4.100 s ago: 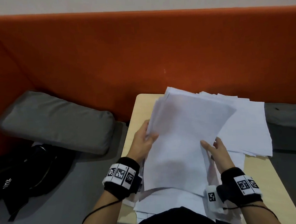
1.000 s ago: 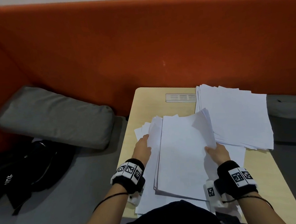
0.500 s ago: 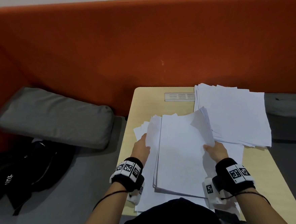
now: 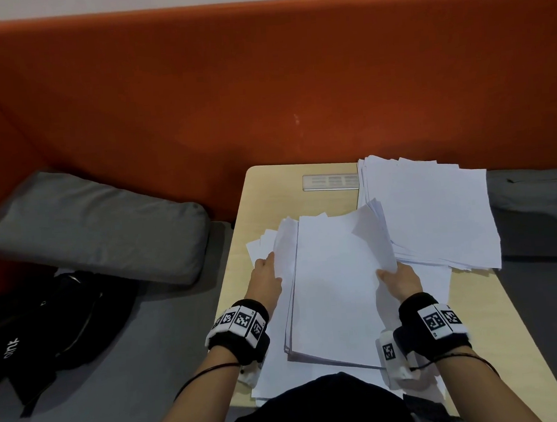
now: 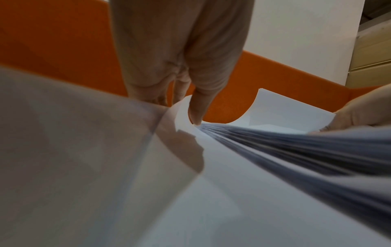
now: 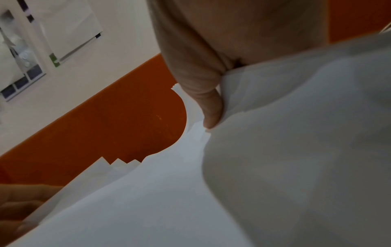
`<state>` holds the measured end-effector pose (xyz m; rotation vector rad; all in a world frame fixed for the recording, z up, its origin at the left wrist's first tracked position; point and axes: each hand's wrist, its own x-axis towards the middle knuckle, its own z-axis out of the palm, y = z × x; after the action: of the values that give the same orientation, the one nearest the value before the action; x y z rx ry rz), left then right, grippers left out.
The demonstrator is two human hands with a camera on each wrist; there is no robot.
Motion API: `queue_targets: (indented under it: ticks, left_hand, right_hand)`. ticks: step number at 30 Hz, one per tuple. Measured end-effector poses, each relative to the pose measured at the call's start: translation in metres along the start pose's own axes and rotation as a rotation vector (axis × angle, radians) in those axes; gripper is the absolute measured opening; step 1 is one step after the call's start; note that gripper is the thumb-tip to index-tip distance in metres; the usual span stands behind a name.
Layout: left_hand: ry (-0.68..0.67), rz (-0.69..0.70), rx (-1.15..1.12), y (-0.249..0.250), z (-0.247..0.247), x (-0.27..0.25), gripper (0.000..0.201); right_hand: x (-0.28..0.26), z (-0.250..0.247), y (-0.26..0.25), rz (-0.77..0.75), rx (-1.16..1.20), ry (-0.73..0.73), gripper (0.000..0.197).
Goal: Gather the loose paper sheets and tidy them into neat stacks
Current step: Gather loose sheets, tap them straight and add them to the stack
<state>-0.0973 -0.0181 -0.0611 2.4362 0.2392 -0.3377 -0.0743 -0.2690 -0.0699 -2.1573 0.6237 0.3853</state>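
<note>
Paper sheets (image 4: 338, 282), a thick white bundle, held over the near half of the worktop (image 4: 269, 191) between both hands; edges uneven, corners stepped at the far end, the far right corner curling up; more loose sheets (image 4: 271, 369) lie flat beneath it, fanned out toward the near edge. Left hand (image 4: 266, 277) grips the bundle's left edge, thumb on top and fingers (image 5: 148, 93) tucked behind the paper, as the left wrist view shows; right hand (image 4: 399, 281) grips the right edge, thumb (image 6: 209, 107) pressed on the top sheet, other fingers hidden under the paper. A second stack (image 4: 435, 213) sits at the far right of the worktop, touching or just overlapped by the held bundle's curled corner; roughly squared, some edges staggered. A label strip (image 4: 330, 181) is set into the worktop's far end; grey cushion (image 4: 97, 226) and black bag (image 4: 48, 325) on the seat to the left, orange backrest (image 4: 261, 80) behind.

Step in hand, by my reading: squaring a gathered bundle, about midway through the task; one stack placed, one in hand, strays still under it. Next move likely calls for tapping the bundle's edges to even them, then setting it down clear of the far stack; loose grip risks sheets sliding out; the bottom sheets then need collecting.
</note>
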Motion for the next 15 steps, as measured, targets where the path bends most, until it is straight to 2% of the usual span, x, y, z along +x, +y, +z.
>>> queue_targets:
  ticks: [6, 12, 15]
  left_hand:
    - [-0.023, -0.014, 0.082, -0.001, 0.006, 0.005, 0.059]
    - [0.061, -0.053, 0.011, -0.003, 0.007, 0.011, 0.040]
    - [0.032, -0.053, 0.059, -0.003, 0.005, 0.014, 0.037]
  right_hand:
    - [0.002, 0.000, 0.001, -0.002, 0.012, -0.008, 0.036]
    - [0.003, 0.000, 0.002, 0.000, 0.011, -0.010, 0.035]
    - [0.004, 0.001, 0.003, 0.006, 0.021, -0.013, 0.036]
